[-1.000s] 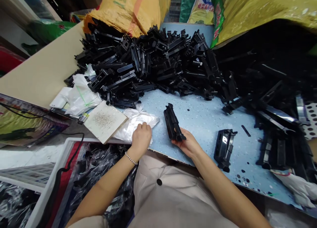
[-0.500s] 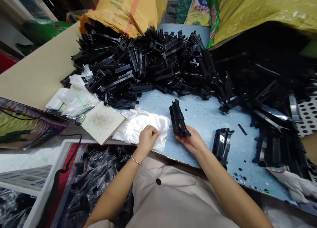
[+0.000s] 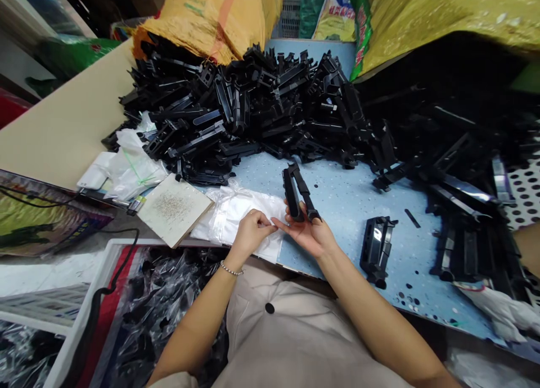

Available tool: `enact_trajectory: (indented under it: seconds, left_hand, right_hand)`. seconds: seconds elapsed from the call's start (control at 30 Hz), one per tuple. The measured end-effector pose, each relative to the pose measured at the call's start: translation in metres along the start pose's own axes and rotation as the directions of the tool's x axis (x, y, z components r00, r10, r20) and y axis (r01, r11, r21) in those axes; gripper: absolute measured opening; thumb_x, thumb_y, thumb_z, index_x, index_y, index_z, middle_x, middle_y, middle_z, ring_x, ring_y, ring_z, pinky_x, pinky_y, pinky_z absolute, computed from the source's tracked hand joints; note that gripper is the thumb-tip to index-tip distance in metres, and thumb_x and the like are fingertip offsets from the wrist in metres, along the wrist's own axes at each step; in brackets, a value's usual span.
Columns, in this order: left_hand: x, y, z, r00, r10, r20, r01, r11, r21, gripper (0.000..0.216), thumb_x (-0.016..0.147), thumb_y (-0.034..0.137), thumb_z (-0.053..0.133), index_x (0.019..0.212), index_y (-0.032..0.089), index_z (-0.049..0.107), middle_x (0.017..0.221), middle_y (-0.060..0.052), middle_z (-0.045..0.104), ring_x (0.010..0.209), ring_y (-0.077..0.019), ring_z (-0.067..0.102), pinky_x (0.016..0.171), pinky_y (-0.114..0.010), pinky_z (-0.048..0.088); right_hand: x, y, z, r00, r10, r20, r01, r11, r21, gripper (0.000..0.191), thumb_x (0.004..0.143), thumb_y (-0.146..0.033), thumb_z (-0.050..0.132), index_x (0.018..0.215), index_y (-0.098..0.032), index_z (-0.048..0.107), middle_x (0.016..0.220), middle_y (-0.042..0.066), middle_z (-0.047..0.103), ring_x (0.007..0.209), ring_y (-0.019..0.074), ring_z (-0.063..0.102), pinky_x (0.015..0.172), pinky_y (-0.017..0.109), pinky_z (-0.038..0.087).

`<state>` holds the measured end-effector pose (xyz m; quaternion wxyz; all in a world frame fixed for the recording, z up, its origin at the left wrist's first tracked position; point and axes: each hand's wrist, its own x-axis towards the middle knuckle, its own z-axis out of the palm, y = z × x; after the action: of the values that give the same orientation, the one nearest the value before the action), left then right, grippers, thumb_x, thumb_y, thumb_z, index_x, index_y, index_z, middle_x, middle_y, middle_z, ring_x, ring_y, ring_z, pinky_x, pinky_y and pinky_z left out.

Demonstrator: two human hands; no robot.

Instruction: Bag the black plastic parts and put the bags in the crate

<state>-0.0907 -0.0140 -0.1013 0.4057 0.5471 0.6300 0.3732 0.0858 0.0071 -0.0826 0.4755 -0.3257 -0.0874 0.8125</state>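
Note:
My right hand holds a black plastic bracket made of two long bars side by side. The bracket stands tilted up from the palm, and the index finger points left. Over a stack of thin clear plastic bags, my left hand is closed in a pinch at the edge of the top bag. Its fingertips nearly meet my right index finger. A second black bracket lies on the blue tabletop, right of my right hand.
A large heap of black brackets spills from an orange sack. More parts lie under a yellow sack at right. A speckled square board is left of the bags. Below stands a crate with bagged parts.
My right hand has moved left and slightly up with the bracket, turning it and stretching its index finger toward my left fingertips. My left hand stays pinched over the bags.

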Motion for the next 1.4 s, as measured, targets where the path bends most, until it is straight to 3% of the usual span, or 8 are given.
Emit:
enact_trajectory:
  seconds: [0.2, 0.43, 0.73, 0.93, 1.03, 1.1, 1.27, 1.4]
  left_hand:
    - [-0.002, -0.001, -0.006, 0.997, -0.069, 0.038, 0.076, 0.978, -0.195, 0.013, 0.076, 0.022, 0.064, 0.076, 0.019, 0.051, 0.070, 0.003, 0.056, 0.061, -0.0115, 0.052, 0.061, -0.024, 0.044]
    - [-0.016, 0.012, -0.017, 0.963, 0.258, 0.073, -0.263, 0.858, 0.442, 0.032, 0.082, 0.003, 0.041, 0.094, 0.019, 0.065, 0.103, -0.008, 0.064, 0.097, -0.0209, 0.061, 0.086, -0.035, 0.049]
    - [-0.017, 0.021, -0.011, 0.956, 0.246, 0.161, -0.280, 0.929, 0.243, 0.067, 0.077, 0.001, 0.046, 0.140, 0.024, 0.044, 0.143, -0.013, 0.042, 0.075, -0.0103, 0.062, 0.081, -0.030, 0.055]
    - [-0.049, 0.052, 0.008, 0.772, 0.436, 0.462, -0.534, 0.840, 0.099, 0.077, 0.083, 0.000, 0.040, 0.152, 0.026, 0.020, 0.153, -0.013, 0.032, 0.132, -0.0250, 0.047, 0.106, -0.040, 0.047]
    - [-0.053, 0.060, 0.010, 0.791, 0.455, 0.409, -0.535, 0.838, 0.103, 0.063, 0.086, 0.006, 0.047, 0.145, 0.023, 0.036, 0.141, -0.014, 0.047, 0.129, -0.0250, 0.049, 0.107, -0.041, 0.046]
    - [-0.056, 0.068, -0.006, 0.827, 0.450, 0.338, -0.512, 0.851, 0.119, 0.048, 0.089, 0.011, 0.049, 0.136, 0.023, 0.048, 0.127, -0.012, 0.057, 0.120, -0.0232, 0.056, 0.102, -0.039, 0.049]
    - [-0.091, 0.074, -0.092, 0.944, 0.122, 0.306, -0.223, 0.920, 0.321, 0.036, 0.087, 0.026, 0.057, 0.123, 0.031, 0.062, 0.112, -0.005, 0.069, 0.103, -0.0234, 0.065, 0.093, -0.035, 0.051]
    - [-0.123, 0.012, -0.133, 0.825, -0.419, 0.380, 0.119, 0.785, 0.607, 0.030, 0.073, 0.022, 0.061, 0.101, 0.026, 0.072, 0.105, -0.007, 0.074, 0.101, -0.0300, 0.067, 0.093, -0.041, 0.049]
  right_hand:
    - [0.008, 0.007, 0.001, 0.998, -0.060, 0.000, 0.060, 0.991, -0.119, 0.021, 0.067, -0.036, 0.081, 0.072, -0.022, 0.067, 0.072, -0.001, 0.067, 0.070, 0.0159, 0.060, 0.089, 0.049, 0.053]
    - [-0.012, -0.003, 0.000, 0.984, -0.155, -0.087, 0.113, 0.922, -0.370, 0.027, 0.067, -0.037, 0.079, 0.083, -0.018, 0.068, 0.072, -0.001, 0.066, 0.059, 0.0102, 0.054, 0.053, 0.020, 0.046]
    - [-0.069, -0.007, -0.047, 0.840, 0.542, 0.025, -0.540, 0.839, -0.067, 0.021, 0.079, -0.026, 0.072, 0.093, -0.011, 0.067, 0.078, 0.008, 0.069, 0.061, 0.0101, 0.063, 0.046, 0.013, 0.051]
    - [-0.029, 0.012, -0.033, 0.992, 0.090, -0.089, -0.118, 0.909, -0.400, 0.016, 0.071, -0.030, 0.076, 0.076, -0.016, 0.070, 0.067, 0.001, 0.065, 0.058, 0.0114, 0.058, 0.050, 0.020, 0.049]
    - [-0.026, 0.011, -0.018, 0.992, -0.125, 0.029, 0.112, 0.732, -0.672, 0.013, 0.073, -0.030, 0.072, 0.076, -0.017, 0.072, 0.071, 0.000, 0.067, 0.071, 0.0147, 0.059, 0.065, 0.026, 0.050]
    - [-0.032, 0.006, -0.013, 0.987, -0.005, 0.161, 0.121, 0.678, -0.725, 0.017, 0.078, -0.033, 0.068, 0.086, -0.019, 0.073, 0.083, 0.001, 0.070, 0.082, 0.0176, 0.062, 0.075, 0.030, 0.051]
    - [-0.052, -0.016, -0.014, 0.962, 0.162, 0.219, 0.086, 0.581, -0.809, 0.035, 0.089, -0.045, 0.056, 0.110, -0.021, 0.070, 0.103, 0.009, 0.072, 0.093, 0.0225, 0.067, 0.084, 0.039, 0.053]
    - [-0.064, -0.059, -0.037, 0.958, -0.099, 0.268, 0.280, 0.152, -0.948, 0.031, 0.092, -0.033, 0.052, 0.119, -0.026, 0.066, 0.114, 0.008, 0.069, 0.105, 0.0250, 0.065, 0.094, 0.043, 0.051]
